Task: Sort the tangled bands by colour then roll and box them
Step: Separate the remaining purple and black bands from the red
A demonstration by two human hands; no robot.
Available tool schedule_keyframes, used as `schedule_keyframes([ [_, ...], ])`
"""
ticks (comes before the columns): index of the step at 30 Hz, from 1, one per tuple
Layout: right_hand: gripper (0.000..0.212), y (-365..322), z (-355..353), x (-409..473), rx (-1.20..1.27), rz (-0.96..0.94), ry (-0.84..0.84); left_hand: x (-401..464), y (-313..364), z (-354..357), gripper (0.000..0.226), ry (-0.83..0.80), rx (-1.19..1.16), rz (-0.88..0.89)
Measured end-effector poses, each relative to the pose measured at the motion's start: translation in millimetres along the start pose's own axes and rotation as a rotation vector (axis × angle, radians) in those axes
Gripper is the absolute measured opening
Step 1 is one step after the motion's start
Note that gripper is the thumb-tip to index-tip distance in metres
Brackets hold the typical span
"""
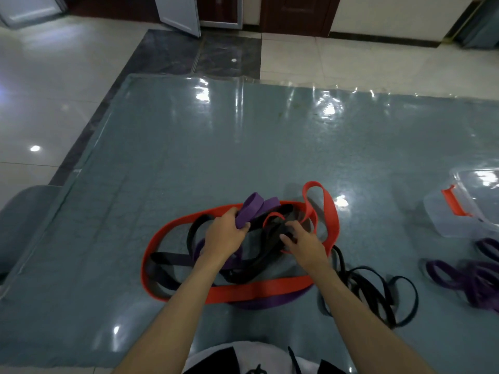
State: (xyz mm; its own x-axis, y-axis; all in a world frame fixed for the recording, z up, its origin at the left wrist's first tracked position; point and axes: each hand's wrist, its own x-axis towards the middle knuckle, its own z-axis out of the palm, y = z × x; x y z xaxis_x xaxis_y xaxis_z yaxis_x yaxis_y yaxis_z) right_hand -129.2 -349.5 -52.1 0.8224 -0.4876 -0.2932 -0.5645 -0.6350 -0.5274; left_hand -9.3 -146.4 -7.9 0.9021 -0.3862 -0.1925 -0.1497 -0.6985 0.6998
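Left grip [224, 236] round purple band [247, 211]

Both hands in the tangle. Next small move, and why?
Probably lift the purple band that the left hand grips up and out of the pile, while the right hand pins the black band it pinches. Purple still threads under the red band, and a purple pile already lies to the right.
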Motion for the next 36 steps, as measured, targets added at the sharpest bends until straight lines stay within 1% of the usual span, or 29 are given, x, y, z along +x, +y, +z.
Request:
schedule_keyframes([
  [2, 0.04, -1, 5, 3, 0.042, 0.065, 0.04, 11, 5, 15, 0.015, -0.088, 0.002, -0.005],
  [5, 0.046, -1, 9, 11, 0.089, 0.173, 0.046, 29, 11, 37, 0.018, -0.214, -0.008, -0.041],
  [6, 0.043, -1, 10, 12, 0.141, 0.2, 0.066, 34, 12, 45, 0.022, -0.251, -0.006, -0.061],
  [8, 0.026, 0, 13, 15, 0.315, 0.245, 0.145, 43, 12, 59, 0.034, -0.322, 0.027, -0.105],
  [9, 0.021, 0, 13, 16, 0.39, 0.262, 0.189, 45, 11, 64, 0.04, -0.354, 0.04, -0.126],
  [11, 0.021, 4, 11, 18, 0.494, 0.283, 0.258, 48, 7, 74, 0.048, -0.402, 0.012, -0.153],
  [13, 0.022, 8, 7, 18, 0.598, 0.263, 0.292, 49, 0, 80, 0.05, -0.419, -0.06, -0.155],
  [15, 0.022, 15, 5, 19, 0.687, 0.232, 0.29, 48, -7, 82, 0.048, -0.431, -0.156, -0.169],
  [17, 0.024, 20, 3, 20, 0.777, 0.239, 0.23, 47, -11, 81, 0.046, -0.469, -0.243, -0.196],
  [19, 0.025, 25, 2, 22, 0.847, 0.278, 0.158, 45, -10, 80, 0.044, -0.48, -0.257, -0.19],
  [20, 0.025, 27, 2, 23, 0.87, 0.291, 0.146, 46, -9, 78, 0.043, -0.448, -0.245, -0.183],
  [22, 0.023, 30, 1, 24, 0.917, 0.297, 0.148, 46, -9, 72, 0.042, -0.332, -0.25, -0.178],
  [25, 0.02, 34, -4, 23, 0.93, 0.291, 0.149, 48, -14, 57, 0.041, -0.188, -0.368, -0.194],
  [30, 0.018, 25, -4, 20, 0.916, 0.29, 0.2, 37, -22, 36, 0.027, 0.002, -0.48, -0.238],
  [33, 0.019, 18, -5, 16, 0.915, 0.296, 0.251, 27, -24, 27, 0.023, 0.19, -0.57, -0.3],
  [36, 0.02, 10, -12, 16, 0.902, 0.292, 0.297, 22, -27, 11, 0.027, 0.381, -0.646, -0.362],
])
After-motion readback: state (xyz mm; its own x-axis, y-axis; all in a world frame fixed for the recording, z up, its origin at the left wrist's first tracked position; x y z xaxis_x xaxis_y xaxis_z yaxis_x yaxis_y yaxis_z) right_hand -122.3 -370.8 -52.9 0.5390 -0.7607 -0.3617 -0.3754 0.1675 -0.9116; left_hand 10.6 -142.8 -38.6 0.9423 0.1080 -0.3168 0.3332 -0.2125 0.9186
